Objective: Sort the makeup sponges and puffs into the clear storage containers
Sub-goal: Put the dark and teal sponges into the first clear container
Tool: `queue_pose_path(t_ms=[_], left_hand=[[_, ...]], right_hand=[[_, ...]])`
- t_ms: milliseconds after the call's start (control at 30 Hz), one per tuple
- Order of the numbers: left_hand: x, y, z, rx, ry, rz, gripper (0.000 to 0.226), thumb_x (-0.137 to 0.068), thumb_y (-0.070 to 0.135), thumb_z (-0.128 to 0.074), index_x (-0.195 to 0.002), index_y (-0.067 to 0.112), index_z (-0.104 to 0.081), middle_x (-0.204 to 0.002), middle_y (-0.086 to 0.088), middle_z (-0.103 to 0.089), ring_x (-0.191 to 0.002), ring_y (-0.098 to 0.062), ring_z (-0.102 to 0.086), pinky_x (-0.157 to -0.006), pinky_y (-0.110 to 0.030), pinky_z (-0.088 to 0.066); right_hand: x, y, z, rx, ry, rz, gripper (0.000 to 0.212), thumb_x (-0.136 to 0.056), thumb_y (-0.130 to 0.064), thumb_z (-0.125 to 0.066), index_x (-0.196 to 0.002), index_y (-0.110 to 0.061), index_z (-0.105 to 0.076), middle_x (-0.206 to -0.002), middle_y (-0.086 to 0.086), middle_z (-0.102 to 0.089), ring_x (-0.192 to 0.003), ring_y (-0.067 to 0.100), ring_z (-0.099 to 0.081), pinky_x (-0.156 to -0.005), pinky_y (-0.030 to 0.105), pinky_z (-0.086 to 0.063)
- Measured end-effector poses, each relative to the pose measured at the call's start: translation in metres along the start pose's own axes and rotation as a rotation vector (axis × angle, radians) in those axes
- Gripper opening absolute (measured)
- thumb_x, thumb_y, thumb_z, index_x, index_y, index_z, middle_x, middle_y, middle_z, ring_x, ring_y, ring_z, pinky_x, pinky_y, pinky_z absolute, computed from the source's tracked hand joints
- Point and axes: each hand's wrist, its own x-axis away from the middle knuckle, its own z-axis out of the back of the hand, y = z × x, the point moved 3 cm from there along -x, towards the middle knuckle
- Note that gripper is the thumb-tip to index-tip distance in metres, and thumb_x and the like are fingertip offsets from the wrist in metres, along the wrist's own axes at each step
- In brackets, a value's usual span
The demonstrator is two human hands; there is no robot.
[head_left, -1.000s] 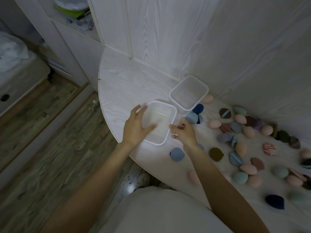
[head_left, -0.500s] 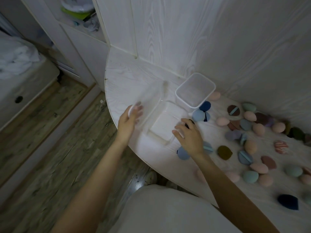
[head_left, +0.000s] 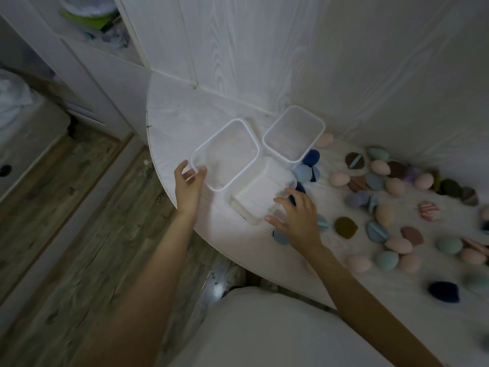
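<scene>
Left hand fingers grip the centre-frame container corner; right hand open on the second container; recommend seating both flat, apart.

Your bare left hand and bare right hand carry no rings, watch or gloves, and both forearms are uncovered right down to the frame's bottom edge, with no sleeve in sight. Nearer you than the white wood-grain rounded tabletop, your plain pale grey-white fabric garment fills the space between your arms, smooth, with no print or seam visible
</scene>
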Motion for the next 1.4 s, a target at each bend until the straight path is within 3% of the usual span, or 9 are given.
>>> queue_pose_path(t_ms=[133,267,467,567,867,1033,1167,1267,1400], left_hand=[[0.04,-0.018,-0.007,-0.073,-0.019,0.021,0.069,-0.083,0.032,-0.067,-0.139,0.024,-0.028,-0.122,0.003,-0.045,-0.106,-0.012,-0.048,-0.086,-0.027,-0.04],[0.066,-0.049,-0.022,-0.232,-0.232,0.123,0.066,-0.08,0.035,-0.07,-0.135,0.019,-0.037,-0.119,-0.003,-0.054,-0.1,-0.015,-0.054,-0.093,-0.041,-0.048],[0.071,-0.045,-0.042,-0.21,-0.196,0.098,0.066,-0.081,0.02,-0.071,-0.136,0.009,-0.037,-0.109,-0.005,-0.052,-0.078,-0.01,-0.058,-0.084,-0.04,-0.054],[0.062,-0.043,-0.041,-0.226,-0.161,0.054,0.065,-0.08,0.016,-0.072,-0.136,0.011,-0.039,-0.107,-0.003,-0.054,-0.078,-0.01,-0.059,-0.085,-0.04,-0.054],[0.046,-0.039,-0.024,-0.296,-0.207,-0.033,0.061,-0.083,0.002,-0.065,-0.138,0.015,-0.042,-0.112,-0.014,-0.051,-0.086,-0.021,-0.06,-0.07,-0.034,-0.055],[0.048,-0.042,-0.021,-0.34,-0.19,-0.052,0.061,-0.083,0.006,-0.066,-0.138,0.017,-0.042,-0.111,-0.01,-0.053,-0.089,-0.022,-0.059,-0.078,-0.043,-0.056],[0.05,-0.041,-0.022,-0.349,-0.163,-0.054,0.063,-0.082,0.009,-0.067,-0.139,0.015,-0.04,-0.113,-0.008,-0.053,-0.091,-0.02,-0.059,-0.082,-0.04,-0.054],[0.052,-0.041,-0.023,-0.376,-0.162,-0.073,0.066,-0.083,0.009,-0.066,-0.142,0.013,-0.035,-0.117,-0.008,-0.052,-0.091,-0.016,-0.057,-0.084,-0.035,-0.052],[0.057,-0.041,-0.024,-0.393,-0.153,-0.098,0.066,-0.085,0.012,-0.065,-0.143,0.013,-0.032,-0.114,0.0,-0.05,-0.088,-0.009,-0.054,-0.079,-0.025,-0.046]], right_hand=[[0.003,-0.01,-0.004,0.005,0.025,-0.015,0.055,-0.081,-0.063,-0.047,-0.113,-0.02,-0.056,-0.131,0.007,-0.05,-0.12,0.032,-0.044,-0.1,0.046,-0.035],[0.008,-0.006,0.007,-0.12,0.115,-0.045,0.047,-0.089,-0.049,-0.042,-0.12,-0.016,-0.055,-0.134,0.008,-0.05,-0.124,0.027,-0.041,-0.104,0.04,-0.03],[0.042,0.049,0.038,-0.196,0.287,-0.2,0.028,-0.084,-0.013,-0.055,-0.111,-0.008,-0.059,-0.111,0.01,-0.062,-0.1,0.028,-0.055,-0.089,0.021,-0.031],[0.044,0.072,0.035,-0.212,0.177,-0.315,0.035,-0.081,-0.003,-0.06,-0.115,-0.01,-0.058,-0.113,0.011,-0.06,-0.101,0.03,-0.053,-0.091,0.03,-0.034],[0.024,0.066,0.021,-0.212,-0.062,-0.277,0.035,-0.084,-0.018,-0.063,-0.118,-0.014,-0.056,-0.121,0.011,-0.056,-0.106,0.028,-0.05,-0.089,0.034,-0.039],[-0.013,0.044,0.025,-0.167,0.004,-0.166,0.032,-0.085,-0.022,-0.064,-0.114,-0.011,-0.056,-0.115,0.01,-0.06,-0.103,0.026,-0.052,-0.088,0.035,-0.043],[-0.039,0.036,0.018,-0.202,-0.118,-0.249,0.036,-0.084,-0.018,-0.066,-0.114,-0.008,-0.049,-0.111,0.013,-0.059,-0.101,0.027,-0.055,-0.08,0.038,-0.049],[-0.036,0.046,0.031,-0.194,-0.005,-0.307,0.048,-0.082,-0.013,-0.065,-0.126,-0.013,-0.045,-0.125,0.011,-0.054,-0.112,0.027,-0.051,-0.091,0.035,-0.044],[-0.03,0.023,0.06,-0.5,0.075,-0.189,0.051,-0.08,-0.006,-0.06,-0.127,-0.021,-0.048,-0.13,0.008,-0.047,-0.114,0.022,-0.049,-0.093,0.034,-0.046]])
